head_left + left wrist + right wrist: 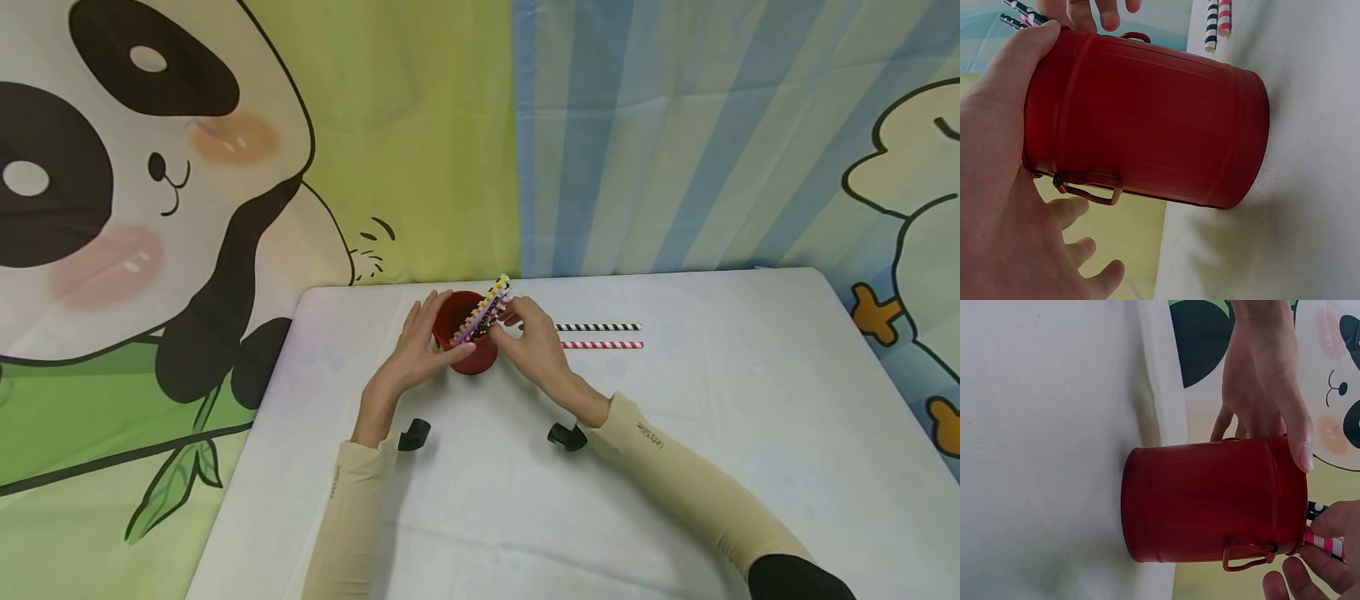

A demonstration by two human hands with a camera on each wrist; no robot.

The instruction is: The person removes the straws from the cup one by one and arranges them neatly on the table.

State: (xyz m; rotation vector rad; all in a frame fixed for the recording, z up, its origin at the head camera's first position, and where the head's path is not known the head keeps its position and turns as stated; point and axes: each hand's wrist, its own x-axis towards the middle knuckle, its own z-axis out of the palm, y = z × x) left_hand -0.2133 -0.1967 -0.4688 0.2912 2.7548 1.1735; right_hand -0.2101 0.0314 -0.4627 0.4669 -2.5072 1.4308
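Observation:
A small red metal bucket (474,363) with loop handles stands on the white table. Several patterned paper straws (482,312) lean in it, slanting out past the right side of its rim. My left hand (415,348) holds the bucket from the left, its thumb at the near rim and its fingers spread along the far side. At the right of the rim, my right hand (537,343) pinches straws between thumb and fingers. A pink-striped straw (1324,542) shows at its fingertips in the right wrist view. The lower ends of the straws are hidden inside the bucket.
Right of the bucket, a black-striped straw (600,327) and a pink-striped straw (603,345) lie side by side on the table (480,500). A curtain with a panda print (420,142) hangs behind the table's far edge. Black wrist pieces (567,437) jut inward from both sleeves.

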